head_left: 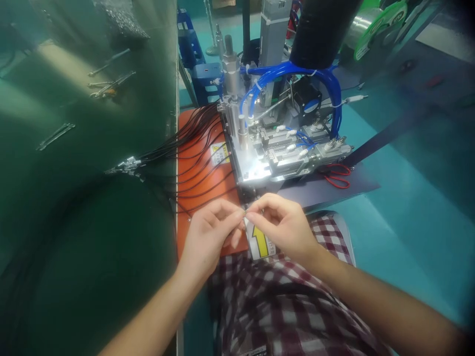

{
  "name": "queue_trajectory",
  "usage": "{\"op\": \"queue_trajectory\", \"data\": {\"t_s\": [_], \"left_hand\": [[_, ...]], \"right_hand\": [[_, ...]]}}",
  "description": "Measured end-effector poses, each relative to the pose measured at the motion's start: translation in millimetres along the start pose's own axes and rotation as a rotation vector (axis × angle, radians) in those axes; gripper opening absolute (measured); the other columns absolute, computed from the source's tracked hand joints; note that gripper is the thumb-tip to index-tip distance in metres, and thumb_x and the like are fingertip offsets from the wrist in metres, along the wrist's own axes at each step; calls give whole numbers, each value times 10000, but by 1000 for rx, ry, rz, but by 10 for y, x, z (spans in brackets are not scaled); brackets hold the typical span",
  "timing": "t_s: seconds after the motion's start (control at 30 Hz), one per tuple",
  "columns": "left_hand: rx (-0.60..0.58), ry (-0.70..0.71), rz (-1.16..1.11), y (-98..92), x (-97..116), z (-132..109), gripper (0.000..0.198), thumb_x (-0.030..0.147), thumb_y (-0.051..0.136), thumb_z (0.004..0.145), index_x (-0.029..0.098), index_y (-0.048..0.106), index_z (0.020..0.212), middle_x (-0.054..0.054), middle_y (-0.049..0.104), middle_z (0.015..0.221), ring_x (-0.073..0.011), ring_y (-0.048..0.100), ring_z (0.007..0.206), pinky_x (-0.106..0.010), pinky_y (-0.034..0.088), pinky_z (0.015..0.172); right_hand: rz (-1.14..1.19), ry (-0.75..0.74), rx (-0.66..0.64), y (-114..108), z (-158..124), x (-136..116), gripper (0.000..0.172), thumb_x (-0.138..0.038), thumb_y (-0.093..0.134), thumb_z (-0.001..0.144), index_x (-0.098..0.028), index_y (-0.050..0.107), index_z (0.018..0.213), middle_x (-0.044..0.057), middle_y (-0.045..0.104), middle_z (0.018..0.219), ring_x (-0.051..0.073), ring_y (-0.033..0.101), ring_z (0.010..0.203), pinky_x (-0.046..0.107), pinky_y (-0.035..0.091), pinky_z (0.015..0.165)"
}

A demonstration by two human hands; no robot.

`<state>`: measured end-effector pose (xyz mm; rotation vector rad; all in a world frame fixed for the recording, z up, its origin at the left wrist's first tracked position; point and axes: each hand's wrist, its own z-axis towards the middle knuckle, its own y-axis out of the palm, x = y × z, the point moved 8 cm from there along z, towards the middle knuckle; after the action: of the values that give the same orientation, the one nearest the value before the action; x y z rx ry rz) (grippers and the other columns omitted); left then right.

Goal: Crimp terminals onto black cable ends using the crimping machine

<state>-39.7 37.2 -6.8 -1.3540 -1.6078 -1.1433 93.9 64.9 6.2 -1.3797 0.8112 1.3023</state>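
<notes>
My left hand point(208, 228) is closed in a pinch just in front of the machine's near edge. Opposite it, my right hand point(285, 225) pinches at the same spot, the fingertips of both hands nearly meeting. Something tiny shows between them, too small to name. Below the hands is a white label with a yellow arrow point(262, 242). Black cables point(196, 170) run over an orange panel point(202, 193) beside my left hand, toward a bundle of metal-tipped ends point(129, 165) on the green table.
The metal machine point(274, 153) with blue air tubes point(284, 69) stands ahead of my hands. A green-rimmed wire spool point(380, 29) hangs at the upper right. Several loose small parts point(111, 85) lie on the green table point(104, 277). Red-handled scissors point(337, 175) rest right of the machine.
</notes>
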Motion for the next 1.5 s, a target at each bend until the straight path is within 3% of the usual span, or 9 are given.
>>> {"op": "queue_trajectory", "data": {"t_s": [0.17,0.4,0.77,0.97,1.17,1.5], "left_hand": [[17,12,5,8,2,-15,170,305,696,806,167,601,784,45,529,498,-59,427,427,-199,278,471],[1,-29,5,21,-32,11,186,320,704,793,154,620,791,53,489,458,-54,406,439,-190,296,480],[22,-83,54,24,-62,-15,222,354,680,806,172,560,767,46,518,457,-56,400,420,-179,294,459],[-53,-30,103,54,-23,-1,217,363,652,837,171,566,785,56,489,525,-55,402,485,-172,316,490],[-21,-40,115,38,-34,-8,216,368,670,820,172,582,804,51,499,511,-64,410,468,-176,299,465],[25,25,44,34,7,-13,196,320,666,816,164,554,773,4,598,550,-117,542,509,-233,417,540]], "right_hand": [[22,93,-84,95,-25,49,117,-222,516,908,-183,567,810,-10,586,773,103,515,626,242,421,578],[152,327,-179,202,-81,182,186,-312,483,928,-200,513,783,-78,432,545,75,382,440,207,308,424],[205,333,-175,198,-123,157,186,-297,488,925,-202,500,765,-84,418,522,71,375,433,188,305,406],[218,314,-167,196,-117,125,172,-265,491,921,-203,503,760,-86,413,530,68,367,451,182,315,424],[230,316,-166,196,-122,123,173,-264,492,916,-199,509,757,-86,414,515,71,368,441,182,321,415],[261,303,-147,200,-83,61,178,-211,482,901,-196,504,725,-87,423,516,64,370,433,177,322,417]]}}
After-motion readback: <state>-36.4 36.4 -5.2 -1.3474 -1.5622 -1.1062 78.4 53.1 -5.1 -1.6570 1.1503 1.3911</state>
